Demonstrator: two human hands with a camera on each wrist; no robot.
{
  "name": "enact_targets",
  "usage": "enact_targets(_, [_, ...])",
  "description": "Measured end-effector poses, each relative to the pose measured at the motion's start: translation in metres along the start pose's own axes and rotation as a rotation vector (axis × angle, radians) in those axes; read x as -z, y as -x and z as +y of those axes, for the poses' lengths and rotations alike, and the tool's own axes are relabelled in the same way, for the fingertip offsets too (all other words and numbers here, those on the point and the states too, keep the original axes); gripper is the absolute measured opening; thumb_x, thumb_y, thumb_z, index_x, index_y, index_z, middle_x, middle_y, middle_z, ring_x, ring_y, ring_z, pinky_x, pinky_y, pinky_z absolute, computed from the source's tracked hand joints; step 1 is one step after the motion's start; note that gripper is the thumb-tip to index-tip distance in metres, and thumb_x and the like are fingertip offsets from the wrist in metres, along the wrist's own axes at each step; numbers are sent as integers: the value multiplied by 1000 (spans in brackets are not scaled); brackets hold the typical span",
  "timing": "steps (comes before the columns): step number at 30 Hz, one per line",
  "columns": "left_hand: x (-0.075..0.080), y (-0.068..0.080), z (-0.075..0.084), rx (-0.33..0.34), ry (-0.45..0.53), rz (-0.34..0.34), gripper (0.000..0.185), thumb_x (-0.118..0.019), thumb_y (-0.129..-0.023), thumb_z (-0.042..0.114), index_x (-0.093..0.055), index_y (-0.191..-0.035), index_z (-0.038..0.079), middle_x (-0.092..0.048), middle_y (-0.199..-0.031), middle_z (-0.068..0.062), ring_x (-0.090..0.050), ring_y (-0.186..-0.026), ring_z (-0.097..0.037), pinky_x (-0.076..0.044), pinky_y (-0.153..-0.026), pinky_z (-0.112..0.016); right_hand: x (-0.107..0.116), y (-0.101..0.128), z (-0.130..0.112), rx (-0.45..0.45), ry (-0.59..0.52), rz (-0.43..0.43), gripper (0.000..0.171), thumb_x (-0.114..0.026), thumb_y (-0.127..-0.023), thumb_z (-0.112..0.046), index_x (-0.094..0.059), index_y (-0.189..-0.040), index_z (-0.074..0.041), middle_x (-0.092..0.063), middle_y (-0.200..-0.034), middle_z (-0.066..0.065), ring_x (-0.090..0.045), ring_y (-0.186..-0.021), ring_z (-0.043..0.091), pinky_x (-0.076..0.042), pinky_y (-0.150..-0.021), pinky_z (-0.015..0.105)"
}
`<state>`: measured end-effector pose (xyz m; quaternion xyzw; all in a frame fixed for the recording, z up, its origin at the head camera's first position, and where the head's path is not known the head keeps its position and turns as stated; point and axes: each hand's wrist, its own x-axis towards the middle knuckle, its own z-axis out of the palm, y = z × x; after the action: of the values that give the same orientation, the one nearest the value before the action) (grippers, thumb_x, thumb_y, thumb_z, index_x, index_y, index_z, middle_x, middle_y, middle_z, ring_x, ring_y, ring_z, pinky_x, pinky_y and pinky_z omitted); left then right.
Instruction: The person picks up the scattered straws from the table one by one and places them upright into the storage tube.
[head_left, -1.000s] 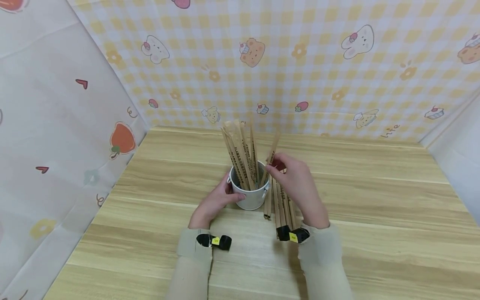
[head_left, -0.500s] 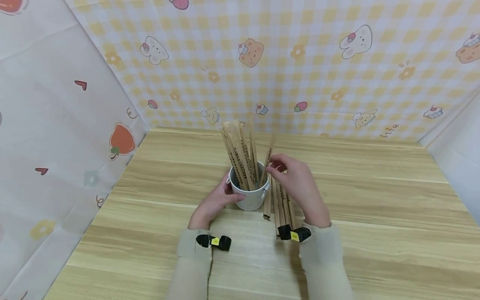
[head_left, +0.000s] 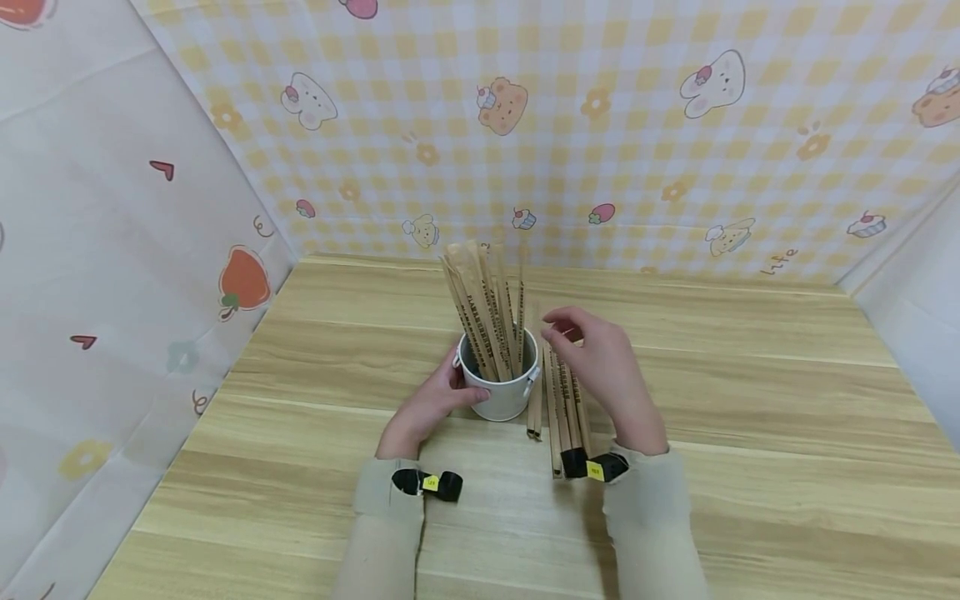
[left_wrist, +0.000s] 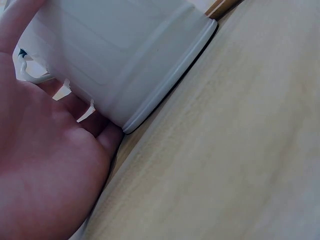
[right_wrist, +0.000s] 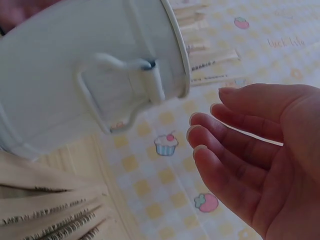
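Note:
A small white metal bucket (head_left: 504,397) stands mid-table with several paper-wrapped chopstick packs (head_left: 486,310) upright in it. My left hand (head_left: 427,404) grips the bucket's left side; in the left wrist view its palm (left_wrist: 45,165) lies against the bucket wall (left_wrist: 125,55). My right hand (head_left: 600,367) hovers just right of the rim with relaxed, empty fingers (right_wrist: 225,145), beside the bucket's handle (right_wrist: 120,75). More wrapped packs (head_left: 558,408) lie flat on the table under that hand.
The wooden table (head_left: 750,433) is enclosed by patterned cloth walls (head_left: 600,125) at the back and a pale cloth (head_left: 112,292) on the left. Black wrist straps (head_left: 429,483) sit on both cream sleeves.
My right hand has let go of a wrapped pack, which now stands upright in the bucket, and has drawn slightly right with its fingers spread. The left hand has stayed on the bucket.

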<state>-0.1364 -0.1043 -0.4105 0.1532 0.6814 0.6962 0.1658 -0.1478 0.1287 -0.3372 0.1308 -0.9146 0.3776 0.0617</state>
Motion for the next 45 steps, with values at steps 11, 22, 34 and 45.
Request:
enact_targets(11, [0, 0, -1, 4, 21, 3, 90, -65, -75, 1, -9, -144, 19, -26, -142, -8, -26, -128, -23, -20, -104, -37, 9, 0, 19, -91, -92, -4, 32, -53, -87, -37, -59, -110, -15, -62, -93, 0, -60, -75, 16, -50, -61, 27])
enact_targets(22, [0, -1, -2, 8, 5, 2, 90, -65, -75, 2, -9, -144, 20, -25, -142, -8, -26, -128, -22, -21, -104, -36, 9, -1, 28, -125, -83, -28, 33, -53, -87, -39, -58, -109, -15, -62, -90, -1, -60, -70, 12, -50, -61, 29])
enact_targets(34, [1, 0, -4, 21, -16, 10, 92, -66, -75, 5, -8, -144, 22, -24, -143, -8, -25, -129, -21, -21, -104, -36, 5, -1, 32, -136, -87, -53, 33, -53, -88, -37, -58, -110, -14, -63, -90, 1, -60, -69, 13, -50, -60, 30])
enact_targets(45, [2, -3, -7, -13, 19, -12, 91, -66, -75, 4, -10, -144, 23, -25, -142, -5, -26, -128, -21, -19, -105, -36, 2, -3, 34, -135, -83, -73, 33, -52, -88, -33, -57, -113, -12, -63, -91, 1, -60, -69, 14, -49, -59, 30])
